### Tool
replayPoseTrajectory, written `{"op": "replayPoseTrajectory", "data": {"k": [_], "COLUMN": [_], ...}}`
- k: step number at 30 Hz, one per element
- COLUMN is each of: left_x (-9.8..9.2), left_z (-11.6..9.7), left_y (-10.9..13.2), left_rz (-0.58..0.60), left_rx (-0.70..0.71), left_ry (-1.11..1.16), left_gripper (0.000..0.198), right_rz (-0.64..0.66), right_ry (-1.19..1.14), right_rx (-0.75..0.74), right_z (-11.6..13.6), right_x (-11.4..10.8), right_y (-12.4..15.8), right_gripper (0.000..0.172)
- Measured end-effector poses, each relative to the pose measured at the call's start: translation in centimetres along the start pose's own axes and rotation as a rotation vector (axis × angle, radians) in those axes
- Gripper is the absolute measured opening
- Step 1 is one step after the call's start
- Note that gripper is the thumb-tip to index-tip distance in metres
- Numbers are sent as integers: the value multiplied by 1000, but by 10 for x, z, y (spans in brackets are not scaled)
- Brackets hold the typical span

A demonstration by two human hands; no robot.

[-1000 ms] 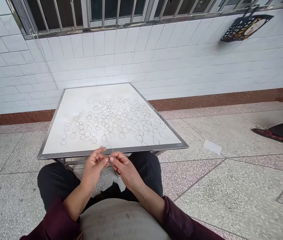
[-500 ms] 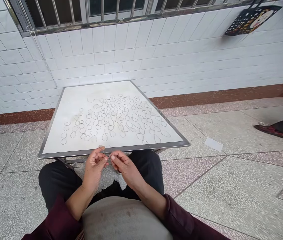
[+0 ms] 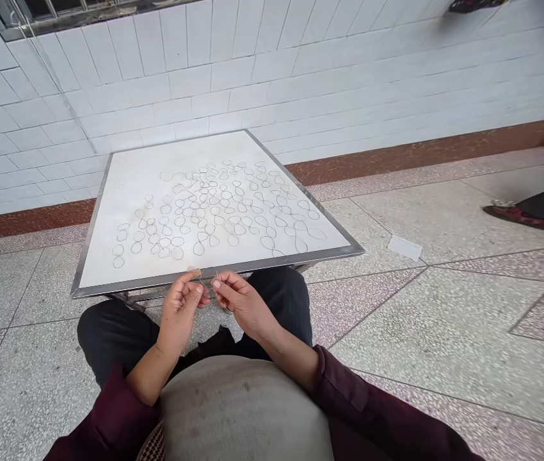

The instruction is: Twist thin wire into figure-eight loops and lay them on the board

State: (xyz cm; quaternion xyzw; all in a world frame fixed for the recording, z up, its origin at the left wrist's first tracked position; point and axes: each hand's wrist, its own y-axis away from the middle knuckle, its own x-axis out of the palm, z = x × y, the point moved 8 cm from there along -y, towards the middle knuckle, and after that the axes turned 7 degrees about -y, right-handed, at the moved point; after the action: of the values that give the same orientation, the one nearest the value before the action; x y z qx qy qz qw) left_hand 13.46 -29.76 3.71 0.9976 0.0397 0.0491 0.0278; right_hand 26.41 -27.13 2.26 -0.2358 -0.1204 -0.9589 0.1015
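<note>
The left hand (image 3: 180, 308) and right hand (image 3: 244, 304) hover just in front of the near edge of a white metal-framed table (image 3: 104, 256), their fingers curled and nearly meeting, with a thin wire (image 3: 214, 282) pinched between the fingertips. The wire's long axis runs roughly upright, its tip pointing toward the table, though its exact shape is too fine to tell. Dozens of figure-eight wire loops (image 3: 214, 218) lie flat across the middle of the table, well beyond the hands.
</note>
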Motion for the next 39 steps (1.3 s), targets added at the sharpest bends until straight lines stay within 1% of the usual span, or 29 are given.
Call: {"op": "replayPoseTrajectory", "data": {"k": [3,5,10,13,19,22,24,26,28,29,31,32,35,36,38,39], "left_x": [-2,-2,-1,0,-5,-5,-5,-9,-24,-38,-74,-94,-153,-171,-199,-210], "left_z": [7,9,9,12,18,20,21,20,17,13,4,-4,-30,-37,-47,-49], "left_y": [0,0,-2,-5,-12,-12,-12,-16,-28,-36,-60,-75,-125,-141,-172,-186], "left_rz": [-5,-9,-31,-41,-74,-95,-103,-114,-163,-210,-329,-371,-476,-498,-526,-535], "left_rx": [-69,-94,-47,-37,-47,-45,-41,-33,-21,-15,-48,-51,-42,-47,-77,-99], "left_ry": [100,128,68,46,32,42,38,17,-15,-30,-72,-86,-136,-162,-223,-253], "left_gripper": [39,40,44,42,45,48,48,48,48,49,49,49,45,44,39,35], "right_rz": [11,17,34,42,81,96,98,86,54,42,35,65,120,115,124,114], "right_ry": [-34,-34,4,31,94,166,219,275,384,476,702,819,1096,1172,1304,1349], "right_rx": [17,21,32,43,41,7,-13,-28,-77,-127,-271,-353,-567,-638,-746,-793], "right_z": [-1,-2,-11,-15,-12,-11,-12,-13,-12,-8,0,2,1,-1,-10,-14], "right_x": [0,0,-3,-4,0,1,-2,-9,-24,-34,-56,-68,-112,-129,-159,-172], "right_y": [0,-1,-4,-6,-8,-9,-13,-19,-25,-28,-31,-30,-26,-25,-25,-25], "right_gripper": [29,29,30,33,33,34,34,33,35,34,26,23,25,26,26,26]}}
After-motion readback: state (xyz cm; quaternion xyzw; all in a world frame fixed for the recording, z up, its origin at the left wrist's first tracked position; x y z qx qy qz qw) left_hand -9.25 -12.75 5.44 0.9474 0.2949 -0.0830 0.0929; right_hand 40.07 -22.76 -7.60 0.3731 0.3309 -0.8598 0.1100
